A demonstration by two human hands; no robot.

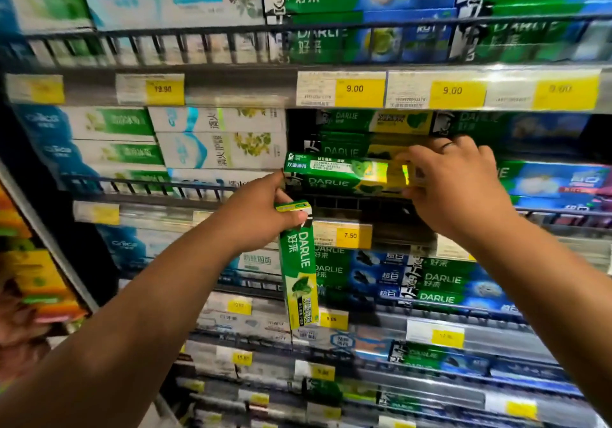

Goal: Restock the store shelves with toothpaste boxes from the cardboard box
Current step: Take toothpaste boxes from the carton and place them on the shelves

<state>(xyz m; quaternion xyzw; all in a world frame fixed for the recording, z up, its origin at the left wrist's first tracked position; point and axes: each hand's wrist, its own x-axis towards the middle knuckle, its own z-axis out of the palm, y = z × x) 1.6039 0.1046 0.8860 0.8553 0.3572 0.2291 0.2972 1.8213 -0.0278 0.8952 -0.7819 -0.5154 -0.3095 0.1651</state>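
Observation:
My left hand (pixel 261 210) grips the top end of a green Darlie toothpaste box (pixel 299 272) that hangs upright in front of the shelves. My right hand (pixel 453 182) holds the right end of another green and yellow Darlie box (pixel 344 170), lying flat at the front of the middle shelf (pixel 205 202). That box sits on a stack of the same green boxes, with more green boxes (pixel 374 122) behind and above it. The cardboard box is out of view.
Shelves full of toothpaste boxes fill the view: white and green boxes (pixel 218 139) to the left, blue Darlie boxes (pixel 556 182) to the right, more rows above and below. Yellow price tags (pixel 354 89) line each shelf edge behind wire rails.

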